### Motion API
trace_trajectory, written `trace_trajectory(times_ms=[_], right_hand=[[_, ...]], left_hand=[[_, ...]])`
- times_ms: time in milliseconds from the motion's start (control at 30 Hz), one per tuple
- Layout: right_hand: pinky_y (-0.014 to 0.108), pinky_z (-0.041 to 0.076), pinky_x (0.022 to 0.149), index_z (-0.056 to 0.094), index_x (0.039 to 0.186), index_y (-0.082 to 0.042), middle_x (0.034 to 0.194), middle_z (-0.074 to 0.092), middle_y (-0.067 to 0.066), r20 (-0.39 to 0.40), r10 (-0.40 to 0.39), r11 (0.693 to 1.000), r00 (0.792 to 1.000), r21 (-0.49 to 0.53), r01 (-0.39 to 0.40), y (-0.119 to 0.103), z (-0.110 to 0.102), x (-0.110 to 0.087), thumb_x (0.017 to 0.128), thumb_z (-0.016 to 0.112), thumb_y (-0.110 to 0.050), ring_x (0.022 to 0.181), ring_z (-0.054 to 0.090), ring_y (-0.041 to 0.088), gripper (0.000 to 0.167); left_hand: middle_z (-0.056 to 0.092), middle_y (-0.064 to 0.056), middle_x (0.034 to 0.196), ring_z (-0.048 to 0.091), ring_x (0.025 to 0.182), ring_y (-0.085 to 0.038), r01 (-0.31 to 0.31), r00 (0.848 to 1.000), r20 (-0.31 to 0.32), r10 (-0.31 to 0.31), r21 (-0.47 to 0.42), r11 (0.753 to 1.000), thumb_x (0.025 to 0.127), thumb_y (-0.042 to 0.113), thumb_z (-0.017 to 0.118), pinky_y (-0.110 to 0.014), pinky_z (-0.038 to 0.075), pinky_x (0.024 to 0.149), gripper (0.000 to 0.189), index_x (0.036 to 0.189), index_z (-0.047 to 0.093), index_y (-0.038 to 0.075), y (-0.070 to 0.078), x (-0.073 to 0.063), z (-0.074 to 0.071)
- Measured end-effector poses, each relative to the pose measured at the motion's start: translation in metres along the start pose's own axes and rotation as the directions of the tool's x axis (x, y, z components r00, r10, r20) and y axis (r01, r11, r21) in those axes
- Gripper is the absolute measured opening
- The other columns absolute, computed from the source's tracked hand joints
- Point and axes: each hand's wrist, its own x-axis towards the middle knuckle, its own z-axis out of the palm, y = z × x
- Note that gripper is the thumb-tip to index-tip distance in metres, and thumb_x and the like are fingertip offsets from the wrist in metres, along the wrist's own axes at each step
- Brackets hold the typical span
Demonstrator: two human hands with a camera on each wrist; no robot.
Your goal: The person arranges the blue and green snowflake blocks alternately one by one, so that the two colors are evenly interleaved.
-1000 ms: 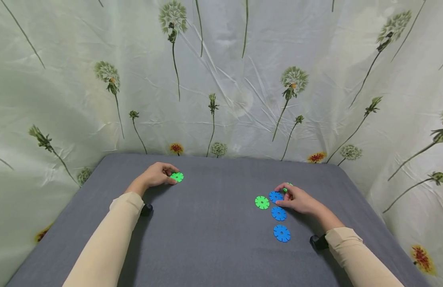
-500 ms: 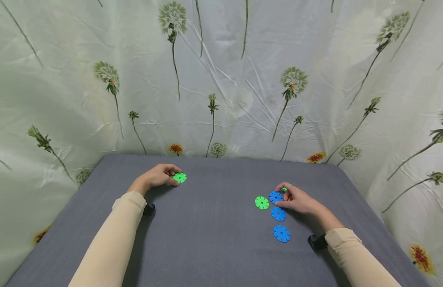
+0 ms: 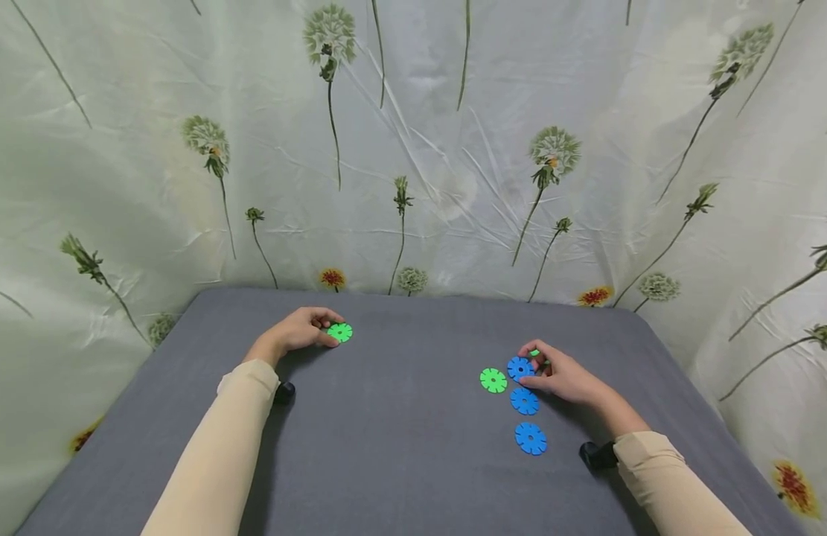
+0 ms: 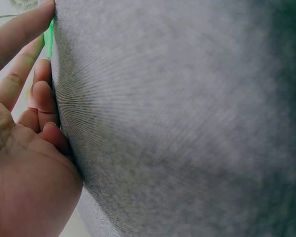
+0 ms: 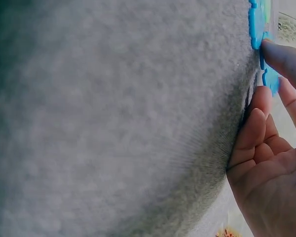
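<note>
At ten o'clock on the grey table point(image 3: 413, 447), the left hand point(image 3: 296, 331) pinches a green disc point(image 3: 345, 334). Near three, the right hand point(image 3: 562, 376) grips a blue disc point(image 3: 514, 370) between thumb and finger. From that disc, another green disc point(image 3: 488, 381) lies toward eight; a second blue disc point(image 3: 518, 403) and a third blue disc point(image 3: 525, 441) lie near six.

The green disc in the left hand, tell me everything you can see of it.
The green disc is bright, thin and round, with slots around its visible edge and a small central hole; it looks like plastic. The left hand pinches it, covering part of its left side. It is toward the far left of the gray cloth and looks roughly flat; whether it touches the cloth, I can't tell.
</note>
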Motion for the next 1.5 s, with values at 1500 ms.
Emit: trace_trajectory(times_ms=[1500], right_hand=[[0.023,0.042,0.063,0.065,0.137,0.005,0.093,0.06,0.007,0.063,-0.008,0.999,0.998,0.055,0.004,-0.0051,-0.0068,0.0007,0.094,0.084,-0.014,0.074,0.051,0.01,0.051]], left_hand=[[0.055,-0.008,0.116,0.047,0.104,-0.024,0.008,1.0,-0.001,-0.008,-0.003,1.0,0.094,0.015,0.083,-0.035,0.041,0.085,0.048,0.139,0.07,0.007,-0.001,-0.0003,-0.0003]])
